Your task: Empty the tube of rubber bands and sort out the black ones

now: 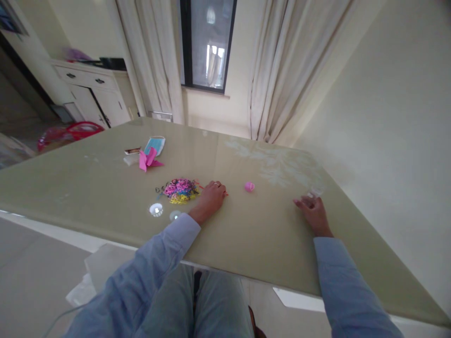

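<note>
Beside a pile of small colourful bands [180, 188], my left hand [212, 197] rests on the table with its fingers curled together; a bit of red shows at its fingertips, too small to name. My right hand [313, 210] is at the right part of the table, fingers closed round a small clear container [313, 193], partly hidden by the fingers. A small pink round object [249, 187] sits between my two hands, touched by neither.
Farther back on the left lie a blue mask [157, 144], folded pink paper [149, 159] and a small dark packet [133, 151]. The table's [253, 234] near edge runs above my legs. A wall stands close on the right.
</note>
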Motion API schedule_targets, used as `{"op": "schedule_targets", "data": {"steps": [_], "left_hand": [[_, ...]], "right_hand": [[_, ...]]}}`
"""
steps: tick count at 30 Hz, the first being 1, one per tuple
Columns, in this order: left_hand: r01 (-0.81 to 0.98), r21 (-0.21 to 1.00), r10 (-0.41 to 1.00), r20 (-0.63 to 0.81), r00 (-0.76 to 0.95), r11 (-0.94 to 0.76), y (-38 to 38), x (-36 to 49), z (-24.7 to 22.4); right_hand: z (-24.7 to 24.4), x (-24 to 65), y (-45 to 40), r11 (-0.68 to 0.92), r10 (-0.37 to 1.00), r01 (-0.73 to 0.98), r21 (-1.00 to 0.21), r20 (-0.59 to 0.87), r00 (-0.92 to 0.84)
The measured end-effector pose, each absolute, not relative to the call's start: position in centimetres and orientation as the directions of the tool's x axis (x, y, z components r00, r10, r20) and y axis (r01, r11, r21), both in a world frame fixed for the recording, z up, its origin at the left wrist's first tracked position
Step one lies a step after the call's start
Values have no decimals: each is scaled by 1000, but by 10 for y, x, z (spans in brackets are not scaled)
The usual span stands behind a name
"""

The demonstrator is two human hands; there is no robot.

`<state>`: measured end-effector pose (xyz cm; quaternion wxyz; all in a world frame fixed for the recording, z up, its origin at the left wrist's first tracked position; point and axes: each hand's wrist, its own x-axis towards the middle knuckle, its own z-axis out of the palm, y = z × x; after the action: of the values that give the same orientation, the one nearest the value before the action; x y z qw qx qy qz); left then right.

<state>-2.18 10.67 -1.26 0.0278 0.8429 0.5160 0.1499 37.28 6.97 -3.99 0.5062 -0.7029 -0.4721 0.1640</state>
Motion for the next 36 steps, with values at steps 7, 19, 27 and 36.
{"op": "schedule_targets", "data": {"steps": [7, 19, 27, 36], "left_hand": [[904, 194, 913, 228, 337, -382, 109, -17, -15], [874, 321, 919, 277, 281, -364, 111, -30, -16], [807, 443, 779, 626, 33, -390, 94, -81, -1], [861, 477, 805, 573, -154, -175, 91, -160, -9]], "right_hand": [[-41, 372, 72, -22, 826, 525, -851, 281, 488], [-44, 375, 70, 24, 846, 485, -874, 276, 456], [-45, 375, 64, 1, 854, 515, -857, 269, 445], [-31, 356, 47, 21, 896, 535, -844, 253, 365]]}}
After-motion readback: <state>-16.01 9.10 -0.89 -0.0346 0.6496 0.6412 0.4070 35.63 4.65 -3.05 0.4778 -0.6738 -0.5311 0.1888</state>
